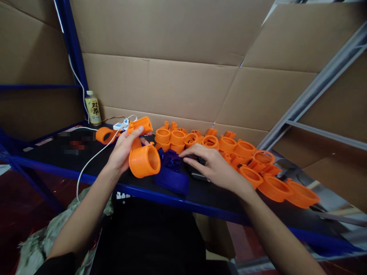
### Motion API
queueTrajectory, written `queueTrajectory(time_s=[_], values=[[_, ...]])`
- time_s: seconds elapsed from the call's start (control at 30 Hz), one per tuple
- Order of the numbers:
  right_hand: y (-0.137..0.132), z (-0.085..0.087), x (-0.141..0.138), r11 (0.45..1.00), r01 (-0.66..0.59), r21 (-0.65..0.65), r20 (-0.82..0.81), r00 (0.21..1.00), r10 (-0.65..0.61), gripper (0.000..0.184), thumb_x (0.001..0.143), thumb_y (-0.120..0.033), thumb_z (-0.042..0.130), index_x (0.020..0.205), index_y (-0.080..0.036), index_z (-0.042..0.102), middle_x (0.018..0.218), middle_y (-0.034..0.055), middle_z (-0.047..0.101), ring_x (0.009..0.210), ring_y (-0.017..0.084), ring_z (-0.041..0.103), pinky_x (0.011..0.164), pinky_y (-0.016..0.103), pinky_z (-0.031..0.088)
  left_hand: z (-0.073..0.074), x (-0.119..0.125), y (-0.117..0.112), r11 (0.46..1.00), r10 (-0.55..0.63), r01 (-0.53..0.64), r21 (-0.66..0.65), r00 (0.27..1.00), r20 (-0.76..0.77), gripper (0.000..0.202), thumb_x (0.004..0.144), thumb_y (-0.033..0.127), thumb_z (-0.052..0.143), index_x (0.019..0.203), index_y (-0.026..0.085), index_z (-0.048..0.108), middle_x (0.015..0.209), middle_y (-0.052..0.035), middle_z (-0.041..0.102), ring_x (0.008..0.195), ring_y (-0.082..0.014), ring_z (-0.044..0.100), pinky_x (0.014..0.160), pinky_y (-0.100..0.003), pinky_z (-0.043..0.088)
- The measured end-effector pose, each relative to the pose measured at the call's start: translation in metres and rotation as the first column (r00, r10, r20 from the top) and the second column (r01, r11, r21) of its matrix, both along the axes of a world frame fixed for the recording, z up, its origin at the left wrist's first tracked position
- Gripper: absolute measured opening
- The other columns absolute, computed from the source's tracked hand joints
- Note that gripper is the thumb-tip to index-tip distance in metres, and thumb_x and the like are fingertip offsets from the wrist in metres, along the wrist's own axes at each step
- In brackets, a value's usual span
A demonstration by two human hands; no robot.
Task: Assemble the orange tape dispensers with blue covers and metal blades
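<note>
Head view: left fingers point(135, 133) clasped round an orange ring-ended part point(138, 162), right fingers point(195, 150) parted beside a blue piece point(172, 180).

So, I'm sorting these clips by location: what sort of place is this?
Probably a small workshop or assembly station: rows of similar orange parts, a blue frame and cardboard panels behind.
</note>
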State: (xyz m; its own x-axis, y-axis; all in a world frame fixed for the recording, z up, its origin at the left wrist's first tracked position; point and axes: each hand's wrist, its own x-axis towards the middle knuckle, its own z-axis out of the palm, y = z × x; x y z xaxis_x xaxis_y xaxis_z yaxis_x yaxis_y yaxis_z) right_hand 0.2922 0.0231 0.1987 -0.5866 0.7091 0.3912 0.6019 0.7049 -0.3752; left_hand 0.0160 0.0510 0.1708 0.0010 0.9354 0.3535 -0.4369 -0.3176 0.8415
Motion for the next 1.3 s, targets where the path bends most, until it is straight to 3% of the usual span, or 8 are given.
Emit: queueTrajectory(time_s=[0.13, 0.27, 0.47, 0.67, 0.83, 1.0, 1.13, 1.3], values=[[0.008, -0.034, 0.045, 0.958, 0.275, 0.074, 0.356, 0.891, -0.283, 0.023, 0.096, -0.028, 0.056, 0.108, -0.028, 0.076, 0.113, 0.0103, 0.075, 0.106, 0.026, 0.070, 0.094, 0.039, 0.054, -0.001, 0.006, -0.001, 0.999, -0.042, 0.043, 0.010, 0.994, -0.101, 0.036, 0.085, 0.040, 0.073, 0.108, 0.013, 0.070, 0.106, -0.0117, 0.077, 0.061, -0.0128, 0.068, 0.058, -0.027, 0.059], [0.014, -0.060, 0.062, 0.934, 0.299, 0.194, 0.467, 0.809, -0.356, 0.020, 0.093, -0.020, 0.058, 0.101, -0.028, 0.075, 0.103, 0.0099, 0.076, 0.099, 0.025, 0.070, 0.082, 0.035, 0.055, -0.003, 0.014, -0.003, 0.999, -0.028, 0.026, -0.023, 0.996, -0.089, 0.041, 0.086, 0.044, 0.071, 0.113, 0.014, 0.068, 0.104, -0.0129, 0.078, 0.064, -0.0170, 0.073, 0.055, -0.026, 0.058], [0.015, -0.065, 0.061, 0.929, 0.285, 0.237, 0.506, 0.780, -0.368, 0.020, 0.088, -0.011, 0.058, 0.091, -0.025, 0.072, 0.098, 0.0082, 0.074, 0.088, 0.022, 0.070, 0.075, 0.033, 0.052, -0.002, 0.022, -0.012, 0.995, -0.033, 0.018, -0.099, 0.988, -0.151, 0.043, 0.088, 0.056, 0.067, 0.106, 0.016, 0.067, 0.063, -0.0041, 0.071, 0.046, -0.0201, 0.068, 0.038, -0.024, 0.049], [0.018, -0.062, 0.063, 0.921, 0.346, 0.178, 0.439, 0.810, -0.389, 0.017, 0.085, -0.013, 0.062, 0.086, -0.028, 0.070, 0.095, 0.0053, 0.075, 0.085, 0.022, 0.070, 0.071, 0.032, 0.047, -0.006, 0.025, -0.008, 0.998, -0.062, 0.057, -0.034, 0.982, -0.180, 0.046, 0.086, 0.058, 0.069, 0.106, 0.017, 0.066, 0.068, -0.0043, 0.073, 0.054, -0.0218, 0.073, 0.044, -0.025, 0.054], [0.025, -0.057, 0.064, 0.921, 0.388, -0.025, 0.323, 0.875, -0.360, 0.013, 0.087, -0.019, 0.063, 0.084, -0.028, 0.072, 0.089, 0.0043, 0.076, 0.079, 0.020, 0.069, 0.067, 0.031, 0.046, -0.013, 0.026, 0.000, 0.995, -0.092, 0.100, 0.029, 0.975, -0.201, 0.044, 0.083, 0.055, 0.075, 0.102, 0.017, 0.063, 0.076, -0.0044, 0.073, 0.069, -0.0259, 0.078, 0.055, -0.028, 0.060], [0.020, -0.032, 0.054, 0.956, 0.207, -0.210, -0.005, 0.977, -0.213, 0.019, 0.089, -0.038, 0.066, 0.089, -0.022, 0.076, 0.089, 0.0068, 0.075, 0.082, 0.020, 0.068, 0.073, 0.032, 0.051, -0.015, 0.028, -0.002, 0.985, -0.141, 0.161, 0.061, 0.959, -0.245, 0.044, 0.082, 0.049, 0.078, 0.107, 0.016, 0.064, 0.095, -0.0090, 0.077, 0.072, -0.0252, 0.078, 0.061, -0.031, 0.063], [0.004, 0.003, 0.027, 0.980, 0.095, -0.175, -0.287, 0.947, -0.143, 0.029, 0.086, -0.047, 0.072, 0.092, -0.019, 0.077, 0.096, 0.0079, 0.076, 0.087, 0.022, 0.068, 0.080, 0.035, 0.052, -0.016, 0.032, -0.009, 0.967, -0.221, 0.250, 0.050, 0.921, -0.321, 0.044, 0.082, 0.043, 0.080, 0.111, 0.013, 0.065, 0.102, -0.0121, 0.078, 0.076, -0.0242, 0.079, 0.067, -0.032, 0.064], [0.002, 0.024, -0.006, 0.998, 0.000, -0.069, -0.261, 0.965, -0.018, 0.017, 0.088, -0.037, 0.073, 0.093, -0.022, 0.080, 0.094, 0.0046, 0.077, 0.086, 0.020, 0.068, 0.080, 0.035, 0.052, -0.017, 0.038, -0.015, 0.958, -0.253, 0.286, 0.037, 0.894, -0.370, 0.048, 0.082, 0.038, 0.080, 0.119, 0.014, 0.064, 0.111, -0.0145, 0.078, 0.072, -0.0213, 0.078, 0.065, -0.030, 0.064]])
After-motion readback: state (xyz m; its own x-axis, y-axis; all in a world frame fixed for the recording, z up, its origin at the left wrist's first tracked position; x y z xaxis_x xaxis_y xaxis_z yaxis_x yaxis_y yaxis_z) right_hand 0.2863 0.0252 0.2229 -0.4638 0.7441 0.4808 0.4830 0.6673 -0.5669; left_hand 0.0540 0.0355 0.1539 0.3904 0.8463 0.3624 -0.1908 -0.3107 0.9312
